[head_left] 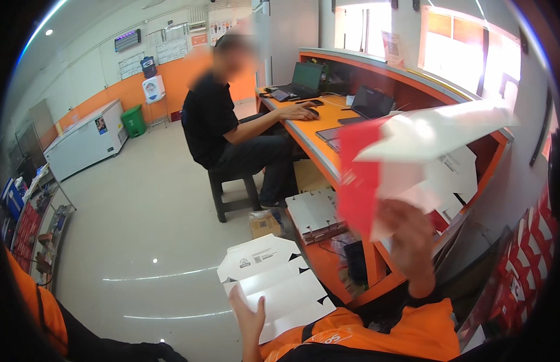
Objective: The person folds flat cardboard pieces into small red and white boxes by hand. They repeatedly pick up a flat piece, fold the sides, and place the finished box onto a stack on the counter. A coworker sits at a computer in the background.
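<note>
My left hand (pixel 248 315) grips the near-left edge of a flat white carton blank (pixel 286 289), its thumb lying on top. The blank has cut flaps, dark notches and small dark print, and rests near my orange shirt. Raised at the right, my right hand (pixel 408 235) is closed on a folded red and white carton blank (pixel 359 181). That blank is smeared by motion, with its white panel spread out over the desk. Some of my right fingers are hidden behind it or blurred.
A seated person (pixel 216 114) in black works at the orange desk (pixel 313 125), a hand on a mouse near two laptops. More white blanks (pixel 316 212) are stacked below. Folded red and white cartons (pixel 521 265) line the right. Another person's orange sleeve (pixel 41 308) shows lower left.
</note>
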Demonstrator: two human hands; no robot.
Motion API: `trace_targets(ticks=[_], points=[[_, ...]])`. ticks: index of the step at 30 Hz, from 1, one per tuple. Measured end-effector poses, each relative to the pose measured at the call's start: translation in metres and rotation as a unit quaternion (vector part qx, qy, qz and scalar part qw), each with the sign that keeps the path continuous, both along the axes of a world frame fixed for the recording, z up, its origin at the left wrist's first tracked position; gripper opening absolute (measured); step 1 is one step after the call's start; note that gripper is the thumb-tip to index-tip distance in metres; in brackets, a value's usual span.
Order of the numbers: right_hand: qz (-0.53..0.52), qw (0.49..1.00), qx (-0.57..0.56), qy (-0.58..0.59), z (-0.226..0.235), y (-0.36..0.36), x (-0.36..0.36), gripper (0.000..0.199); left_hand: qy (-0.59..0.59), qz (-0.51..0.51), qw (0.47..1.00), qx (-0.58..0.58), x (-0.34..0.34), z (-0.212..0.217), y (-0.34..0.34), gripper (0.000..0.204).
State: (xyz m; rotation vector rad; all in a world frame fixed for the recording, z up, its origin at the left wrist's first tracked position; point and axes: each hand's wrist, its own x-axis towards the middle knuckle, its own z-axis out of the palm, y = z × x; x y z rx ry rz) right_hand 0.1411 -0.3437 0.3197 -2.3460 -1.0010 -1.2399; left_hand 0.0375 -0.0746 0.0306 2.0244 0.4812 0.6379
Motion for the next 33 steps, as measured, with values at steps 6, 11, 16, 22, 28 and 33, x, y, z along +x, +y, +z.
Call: trace_targets(ticks=[6,11,16,22,28,33], points=[[-0.329,0.944,0.011,0.009,0.028,-0.064,0.029,0.038,0.175,0.115,0.977,0.025,-0.028,-0.029,-0.007,0.092],[-0.390,0.902,-0.047,0.180,0.018,-0.081,0.078,0.029,0.147,0.071,0.986,0.023,-0.037,-0.034,0.001,0.098],[-0.369,0.893,-0.065,0.250,0.012,-0.075,0.095,0.027,0.222,0.092,0.957,0.165,-0.034,-0.037,-0.006,0.088],[-0.302,0.899,-0.055,0.312,-0.003,-0.087,0.125,0.029,0.253,0.127,0.945,0.166,-0.019,-0.015,-0.021,0.090],[-0.291,0.888,-0.019,0.357,-0.003,-0.067,0.099,0.043,0.256,0.126,0.928,0.240,-0.011,-0.035,-0.027,0.066],[-0.207,0.974,-0.023,0.090,-0.013,-0.042,0.049,0.046,0.245,0.134,0.912,0.300,-0.004,-0.038,-0.035,0.056]])
